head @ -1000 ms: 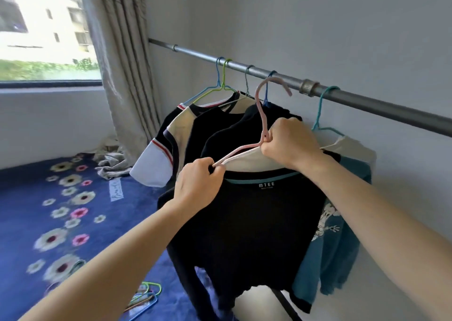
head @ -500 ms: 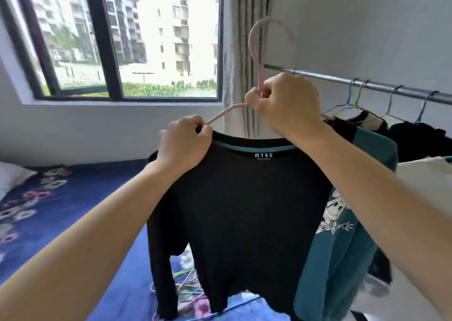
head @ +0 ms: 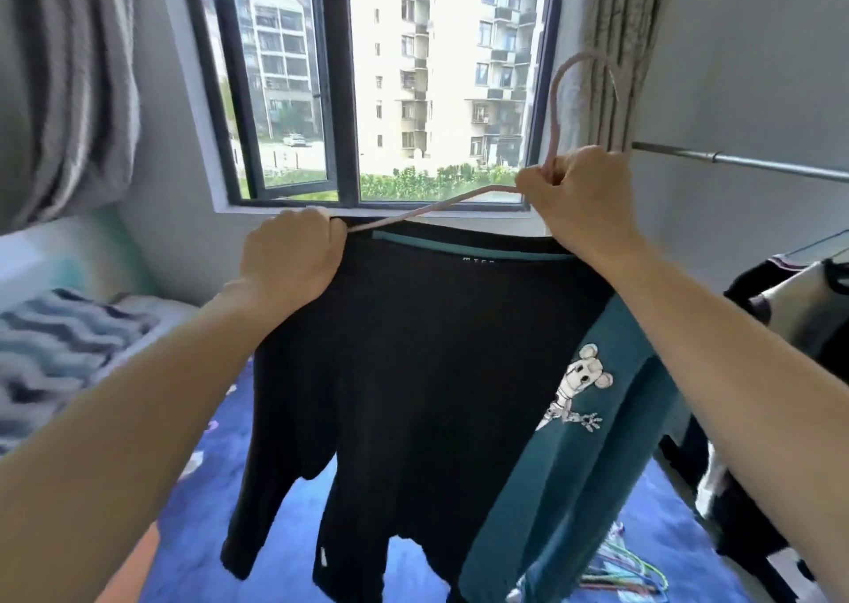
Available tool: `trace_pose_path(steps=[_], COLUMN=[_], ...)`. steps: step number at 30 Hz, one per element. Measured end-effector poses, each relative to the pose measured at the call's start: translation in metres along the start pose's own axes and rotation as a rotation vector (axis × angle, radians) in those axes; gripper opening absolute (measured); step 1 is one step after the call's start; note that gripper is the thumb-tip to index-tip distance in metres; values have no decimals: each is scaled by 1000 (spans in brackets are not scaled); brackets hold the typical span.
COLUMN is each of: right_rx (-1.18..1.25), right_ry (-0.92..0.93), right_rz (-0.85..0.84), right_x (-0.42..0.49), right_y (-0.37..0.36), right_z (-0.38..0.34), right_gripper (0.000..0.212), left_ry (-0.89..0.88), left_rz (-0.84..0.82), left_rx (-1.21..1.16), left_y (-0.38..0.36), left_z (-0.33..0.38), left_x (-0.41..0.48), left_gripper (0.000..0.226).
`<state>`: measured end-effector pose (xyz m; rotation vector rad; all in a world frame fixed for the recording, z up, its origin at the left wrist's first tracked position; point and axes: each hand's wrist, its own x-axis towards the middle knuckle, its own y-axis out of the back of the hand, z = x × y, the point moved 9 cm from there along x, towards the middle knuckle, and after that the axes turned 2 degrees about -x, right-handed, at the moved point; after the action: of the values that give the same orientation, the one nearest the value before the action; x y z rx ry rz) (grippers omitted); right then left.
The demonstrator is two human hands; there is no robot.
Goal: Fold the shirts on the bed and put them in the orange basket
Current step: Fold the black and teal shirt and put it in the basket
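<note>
**Shirt on its hanger, no fold begun**

Holds a black shirt (head: 413,372) up before the window (head: 340,97) on a pink hanger (head: 432,207), hook clear of the rail (head: 735,163). Clamps the right hand (head: 579,198) round the hanger's neck just under the hook, fingers (head: 592,175) curled tight on the thin stem. Bunches the left hand (head: 294,257) at the shoulder on that side, fingers closed on the cloth at the end of the hanger's arm.

Reads as the unhanging step, early in the task: nothing laid flat, nothing folded. Calls next for slipping that shoulder off the arm and drawing the hanger out through the neckline. Then calls for spreading the shirt front-down on the blue cover (head: 216,533) below, likely the bed. Cannot place the orange basket for certain; shows only an orange blur (head: 133,565) under the left forearm.

Looks like a soft, matte knit, limp enough to sag from the collar, with long sleeves dangling loose. Carries a teal band inside the neckline and a teal sleeve (head: 551,487) on the right, printed with a pale mouse figure (head: 583,386). Will probably drape and crease readily, so wants smoothing before each fold. Contrasts with the hanger: a slim, smooth, rigid rod bent into a round hook and shallow sloping arms. Completes the setting with a plain grey metal tube for the rail.
</note>
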<state>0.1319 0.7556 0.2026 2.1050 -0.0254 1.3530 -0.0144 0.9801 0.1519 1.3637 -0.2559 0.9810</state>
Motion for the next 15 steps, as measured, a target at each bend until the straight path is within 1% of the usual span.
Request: trace_pose_path(steps=[3,5,10,13,15], right_rx=[82,112,282,484,594], right_ry=[-78,-126,-231,-377,-480], right_rz=[15,26,53,139,113], right_x=[-2,-5,-5,1,1], right_y=[-22,-37,-75,-90,-109], right_z=[1,5,17,41,49], right_gripper=[42,45,47,45,40], left_ry=[113,157,307,398,479], left_rz=[7,13,9,16,27], left_rx=[-75,-107,-206,-298,-432], left_y=[11,12,-2,-10,-11], left_z=[-46,-66,-106,-118,-117], left_x=[11,16,25,32,38], left_gripper=[43,43,44,42,39])
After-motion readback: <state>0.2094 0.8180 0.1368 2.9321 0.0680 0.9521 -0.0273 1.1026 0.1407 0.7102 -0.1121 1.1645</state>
